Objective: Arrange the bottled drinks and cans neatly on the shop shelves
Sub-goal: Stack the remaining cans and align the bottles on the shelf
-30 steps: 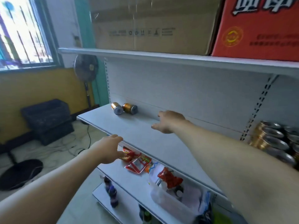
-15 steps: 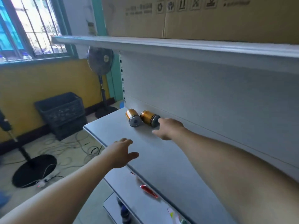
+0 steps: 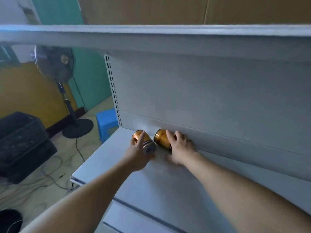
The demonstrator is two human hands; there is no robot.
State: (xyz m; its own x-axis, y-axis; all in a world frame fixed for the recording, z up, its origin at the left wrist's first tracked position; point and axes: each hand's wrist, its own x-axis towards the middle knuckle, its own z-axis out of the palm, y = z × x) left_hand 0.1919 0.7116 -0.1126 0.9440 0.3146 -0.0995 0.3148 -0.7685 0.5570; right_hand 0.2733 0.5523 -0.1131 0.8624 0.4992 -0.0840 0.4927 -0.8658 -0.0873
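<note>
two gold cans lie on their sides on the grey shelf (image 3: pixel 151 182), at its far left end, close against the back panel (image 3: pixel 202 98). seen from the person's stance they sit at about 12 o'clock. the left can (image 3: pixel 146 143) points its silver end toward 5 o'clock. the right can (image 3: pixel 161 139) lies just beside it at 3 o'clock, a narrow gap between them.

the person's left hand (image 3: pixel 138 154) grips the left can: one finger lies straight over its top, others sit on its 9 o'clock flank. the right hand (image 3: pixel 180 148) holds the right can, fingers curved over its top and 3 o'clock side; the thumb is blurred.

an upper shelf (image 3: pixel 151 36) runs overhead at 12 o'clock, carrying cardboard boxes (image 3: pixel 151 9). a lower shelf edge shows at 6 o'clock.

off the shelving: a standing fan (image 3: pixel 55 63) at 10 o'clock, a blue stool (image 3: pixel 106 121) at the unit's left end, a black crate (image 3: pixel 21 142) at 9 o'clock, loose cables (image 3: pixel 50 174) on the floor at 8 o'clock.
</note>
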